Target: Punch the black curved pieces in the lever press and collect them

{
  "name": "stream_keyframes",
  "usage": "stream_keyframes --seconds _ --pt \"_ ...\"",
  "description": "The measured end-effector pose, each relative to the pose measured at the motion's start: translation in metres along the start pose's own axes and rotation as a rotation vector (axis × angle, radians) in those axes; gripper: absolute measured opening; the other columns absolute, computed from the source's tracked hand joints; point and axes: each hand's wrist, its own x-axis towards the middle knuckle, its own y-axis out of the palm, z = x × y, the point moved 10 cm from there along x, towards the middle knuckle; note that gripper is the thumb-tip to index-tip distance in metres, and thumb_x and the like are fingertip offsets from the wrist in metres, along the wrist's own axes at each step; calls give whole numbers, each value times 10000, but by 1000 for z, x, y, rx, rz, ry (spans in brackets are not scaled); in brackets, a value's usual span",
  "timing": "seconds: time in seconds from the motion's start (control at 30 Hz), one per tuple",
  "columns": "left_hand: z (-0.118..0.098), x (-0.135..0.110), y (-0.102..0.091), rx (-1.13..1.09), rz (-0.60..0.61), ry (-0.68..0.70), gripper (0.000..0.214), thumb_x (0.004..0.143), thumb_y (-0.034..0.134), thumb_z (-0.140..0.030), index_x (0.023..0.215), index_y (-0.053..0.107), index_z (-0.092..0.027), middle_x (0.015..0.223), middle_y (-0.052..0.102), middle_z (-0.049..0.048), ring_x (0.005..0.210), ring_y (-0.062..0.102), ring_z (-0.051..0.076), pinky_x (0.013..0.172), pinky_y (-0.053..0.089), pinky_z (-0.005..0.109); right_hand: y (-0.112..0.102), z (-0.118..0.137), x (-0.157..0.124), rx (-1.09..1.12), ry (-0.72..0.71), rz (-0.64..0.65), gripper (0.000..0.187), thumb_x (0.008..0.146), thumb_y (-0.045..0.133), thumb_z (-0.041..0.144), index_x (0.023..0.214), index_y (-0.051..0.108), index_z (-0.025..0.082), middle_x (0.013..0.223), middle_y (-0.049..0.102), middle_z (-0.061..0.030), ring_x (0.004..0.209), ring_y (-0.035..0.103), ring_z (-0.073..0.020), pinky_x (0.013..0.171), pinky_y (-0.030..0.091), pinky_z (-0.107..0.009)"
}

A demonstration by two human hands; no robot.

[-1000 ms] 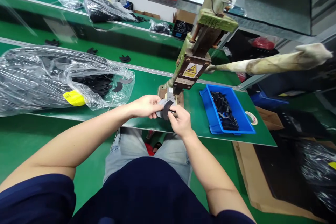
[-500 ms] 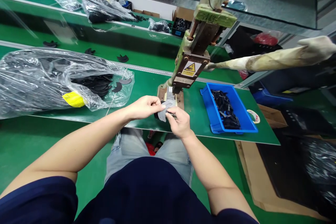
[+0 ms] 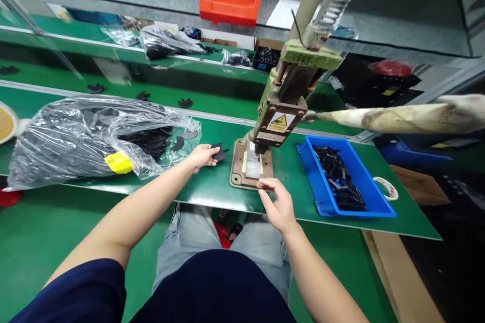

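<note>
Black flat piece (image 3: 217,152) sat left of frame centre, just left of the press base (image 3: 238,164), over the green bench (image 3: 204,192); contact with the bench could not be told. Left to right: the left hand (image 3: 202,156) was closed in a pinch on the piece's left end, thumb against fingers. Piece judged light, thin and fairly stiff, slightly slick on its faces. The broad left end looked the right place to grip; the thin prongs at the right end looked the likeliest part to bend or snag. Right hand (image 3: 279,203), right of lower centre, was loosely curled, thumb a little off the forefinger, nothing seen between; its fingertips were at the base's front edge, touch uncertain.

Against the frame half a second earlier, left to right: a round yellow-faced object (image 3: 5,123) had entered at the left edge; the clear bag (image 3: 76,146) sat lower in frame, the view having shifted. The hands, then together on a grey piece before the press (image 3: 280,123), had parted, leaving the base largely uncovered. Blue bin (image 3: 308,169), at right, also appeared lower.
</note>
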Motion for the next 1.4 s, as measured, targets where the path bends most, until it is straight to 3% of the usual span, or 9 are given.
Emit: stream_keyframes --seconds 0.1,0.23,0.4,0.53,0.63,0.73,0.87,1.03,1.4 --pt "-14 46 2 -57 -69 -22 265 943 804 -254 863 573 -150 693 697 58 522 645 108 539 550 208 -15 1 -17 -15 -9 -4 245 964 657 306 1203 707 315 1070 758 -65 1005 744 -237 885 663 -447" --pt "-73 100 15 -104 -106 81 239 958 795 -254 964 589 -133 788 707 65 623 689 111 654 591 225 -34 9 -30 -57 -14 -22 244 959 652 273 1186 716 335 1050 763 -61 995 755 -244 856 672 -444" --pt "-100 124 20 -63 -132 161 272 913 833 -254 1000 602 -142 840 683 43 691 705 126 712 582 246 -73 6 -40 -167 14 -48 254 960 647 317 1195 734 357 1088 776 -64 1031 766 -262 880 681 -457" --pt "-65 106 17 57 -115 204 270 921 810 -323 801 637 -154 761 671 30 676 665 119 697 527 222 -141 -24 -37 -337 103 -108 254 995 566 443 1080 778 331 1099 796 -79 1047 775 -275 941 668 -466" --pt "-43 81 18 163 -46 275 455 970 717 -469 641 626 -169 806 730 62 702 658 130 714 516 226 -198 -74 -20 -627 359 -53 487 1046 331 535 1128 756 312 1204 790 -92 1158 758 -257 1058 628 -436" --pt "-28 51 20 352 33 369 516 1008 587 -564 662 663 -190 888 770 82 757 686 170 761 542 262 -236 -116 3 -771 529 28 506 993 470 540 1291 700 201 1265 761 -184 1142 756 -326 1045 617 -516" --pt "-13 6 13 595 -1 574 356 963 619 -541 966 742 -206 1078 771 97 1009 719 244 951 567 343 -232 -159 7 -849 677 288 561 859 777 489 1327 678 195 1349 724 -155 1215 715 -288 1114 577 -464" --pt "7 -27 11 684 0 723 330 958 595 -546 999 703 -238 1196 728 106 1131 704 269 1045 563 412 -213 -185 -6 -872 788 448 460 994 654 495 1335 629 187 1339 673 -94 1184 677 -209 1028 620 -463" --pt "6 -43 21 801 -39 780 317 973 571 -551 961 693 -259 1176 739 100 1100 709 283 1005 569 415 -229 -176 27 -1001 671 268 485 988 661 491 1370 612 196 1405 642 -107 1246 656 -232 1065 606 -488"
